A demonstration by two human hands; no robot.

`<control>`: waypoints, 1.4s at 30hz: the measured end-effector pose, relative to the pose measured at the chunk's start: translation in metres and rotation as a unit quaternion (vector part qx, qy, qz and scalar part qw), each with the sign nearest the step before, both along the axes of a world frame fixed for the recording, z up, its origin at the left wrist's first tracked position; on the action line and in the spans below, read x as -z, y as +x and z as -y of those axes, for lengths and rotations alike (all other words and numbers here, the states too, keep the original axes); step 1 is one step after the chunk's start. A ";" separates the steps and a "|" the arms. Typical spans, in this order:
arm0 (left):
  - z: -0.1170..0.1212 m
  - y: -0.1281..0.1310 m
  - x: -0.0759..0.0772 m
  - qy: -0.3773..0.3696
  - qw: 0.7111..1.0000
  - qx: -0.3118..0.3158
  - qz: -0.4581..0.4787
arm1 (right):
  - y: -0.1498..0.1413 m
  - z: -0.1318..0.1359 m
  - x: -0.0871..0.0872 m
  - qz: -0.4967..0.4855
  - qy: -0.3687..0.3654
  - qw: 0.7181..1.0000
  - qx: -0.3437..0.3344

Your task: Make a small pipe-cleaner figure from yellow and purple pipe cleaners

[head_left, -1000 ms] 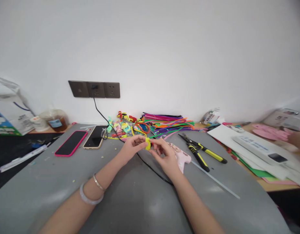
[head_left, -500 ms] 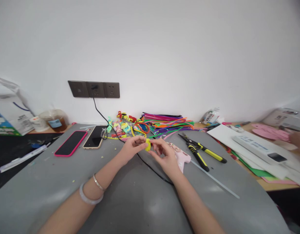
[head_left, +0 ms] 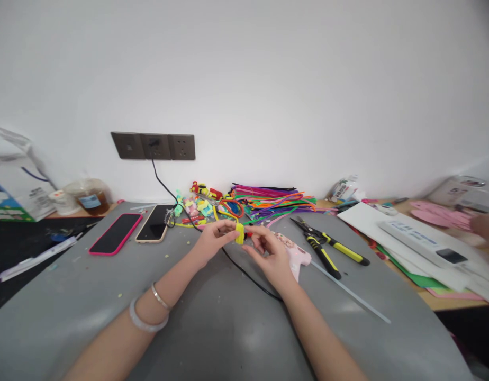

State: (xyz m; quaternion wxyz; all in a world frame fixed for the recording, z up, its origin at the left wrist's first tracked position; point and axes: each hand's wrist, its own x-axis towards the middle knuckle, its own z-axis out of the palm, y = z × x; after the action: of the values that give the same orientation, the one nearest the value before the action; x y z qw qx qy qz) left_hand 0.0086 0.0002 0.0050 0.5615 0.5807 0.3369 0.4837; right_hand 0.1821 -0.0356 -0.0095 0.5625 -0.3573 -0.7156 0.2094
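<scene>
A small fuzzy yellow coil, apparently pipe cleaner (head_left: 240,233), is pinched between the thumb and fingers of my left hand (head_left: 215,237), above the grey table mat. Just right of it is my right hand (head_left: 270,251), its thumb and index finger apart and its other fingers curled. A small red bit (head_left: 248,234) shows between the coil and my right fingertips; what it belongs to is hidden. Beside my right hand lies a pink glue gun (head_left: 298,259), partly covered by it, with a long translucent glue stick (head_left: 350,291) sticking out of its back.
Yellow-black pliers (head_left: 327,246) lie at right. Bundled pipe cleaners (head_left: 268,201) and colourful small pieces (head_left: 197,206) lie by the wall. Two phones (head_left: 116,233) rest at left. A black cord (head_left: 248,274) crosses the mat. Papers (head_left: 387,233) and another person's hand (head_left: 486,230) are at far right.
The yellow coil has shifted slightly left and turned in my left fingers, away from my right fingertips. More of the red bit shows. Both arms stay nearly in place.
</scene>
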 end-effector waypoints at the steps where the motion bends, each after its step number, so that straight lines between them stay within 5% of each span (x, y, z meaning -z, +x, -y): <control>1: 0.000 0.000 0.000 -0.001 1.000 0.003 -0.002 | 0.000 0.000 0.000 0.001 -0.002 1.000 0.001; 42: 0.000 0.001 -0.001 -0.019 0.997 0.071 0.034 | 0.002 -0.003 0.007 -0.018 -0.026 0.999 -0.029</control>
State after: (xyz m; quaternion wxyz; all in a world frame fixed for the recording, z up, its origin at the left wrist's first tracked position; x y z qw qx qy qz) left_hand 0.0092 0.0003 0.0056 0.6166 0.5754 0.2847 0.4557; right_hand 0.1840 -0.0324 -0.0163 0.5593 -0.3473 -0.7099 0.2502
